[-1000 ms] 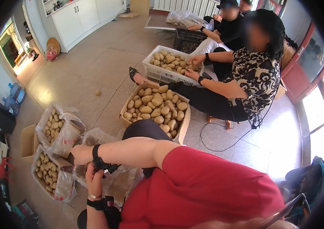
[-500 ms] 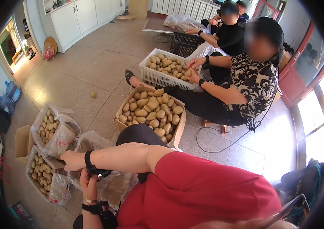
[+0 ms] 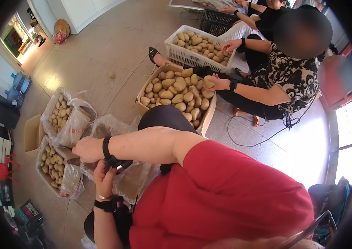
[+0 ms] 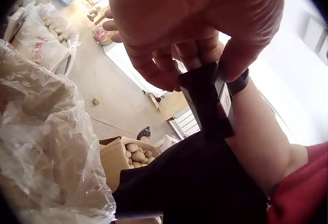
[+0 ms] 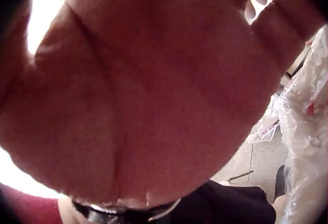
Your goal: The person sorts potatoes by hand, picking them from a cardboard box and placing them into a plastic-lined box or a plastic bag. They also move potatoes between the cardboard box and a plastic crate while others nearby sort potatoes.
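My left hand (image 3: 104,179) pinches a small black wrist camera (image 4: 207,98) strapped under my right wrist, its thumb and fingertips on the casing. My right hand (image 3: 88,149) is stretched out above the plastic-lined boxes, with nothing in its grasp. Its bare palm fills most of the right wrist view, and the fingertips are largely out of sight there. A black strap (image 3: 106,152) circles the right wrist. Beneath my hands lies a clear plastic bag (image 3: 132,176), with cardboard showing through it.
Two bag-lined boxes of potatoes (image 3: 61,114) (image 3: 52,166) stand at left. A cardboard box of potatoes (image 3: 176,92) sits by my knee. Behind it is a white crate (image 3: 180,54), with a seated person (image 3: 284,83) beside it. A lone potato (image 3: 111,75) lies on the floor.
The head view has shifted. The seated person's one hand has come from the white crate to the cardboard box, holding a potato. My left hand stays at the right wrist's camera.
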The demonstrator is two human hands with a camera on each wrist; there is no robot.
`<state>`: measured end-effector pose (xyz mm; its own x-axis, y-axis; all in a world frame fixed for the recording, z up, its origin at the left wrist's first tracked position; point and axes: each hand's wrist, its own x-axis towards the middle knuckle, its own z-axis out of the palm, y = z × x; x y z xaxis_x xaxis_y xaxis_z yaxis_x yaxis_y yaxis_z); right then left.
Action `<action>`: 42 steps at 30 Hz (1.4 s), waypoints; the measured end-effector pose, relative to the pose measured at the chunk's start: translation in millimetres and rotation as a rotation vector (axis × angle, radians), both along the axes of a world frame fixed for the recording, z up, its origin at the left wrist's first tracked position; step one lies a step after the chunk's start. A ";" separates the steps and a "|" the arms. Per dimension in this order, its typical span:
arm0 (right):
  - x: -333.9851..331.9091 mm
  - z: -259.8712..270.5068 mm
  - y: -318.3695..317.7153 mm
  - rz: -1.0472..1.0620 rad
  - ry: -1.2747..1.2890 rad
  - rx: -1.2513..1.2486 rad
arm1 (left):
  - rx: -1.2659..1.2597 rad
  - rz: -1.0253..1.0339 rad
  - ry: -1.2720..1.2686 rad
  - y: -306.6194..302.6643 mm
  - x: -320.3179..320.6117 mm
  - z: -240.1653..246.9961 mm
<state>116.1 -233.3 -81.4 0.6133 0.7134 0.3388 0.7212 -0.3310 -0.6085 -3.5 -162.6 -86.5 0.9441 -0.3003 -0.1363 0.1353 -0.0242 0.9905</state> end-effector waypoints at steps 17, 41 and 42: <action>-2.4 136.3 -84.2 -0.044 -0.018 0.723 | -0.139 0.708 -0.032 55.7 24.7 3.0; -137.9 268.3 -266.0 0.608 0.070 0.323 | 0.075 0.473 0.122 37.5 12.5 -22.3; -140.5 257.3 -267.7 0.581 0.007 0.457 | 0.084 0.459 0.133 36.2 12.1 -24.1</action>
<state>-24.4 -500.9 175.8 0.1834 0.7123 0.6775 0.6984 0.3906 -0.5997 8.6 -126.4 -110.6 0.9493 0.1603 -0.2705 0.2758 -0.0116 0.9611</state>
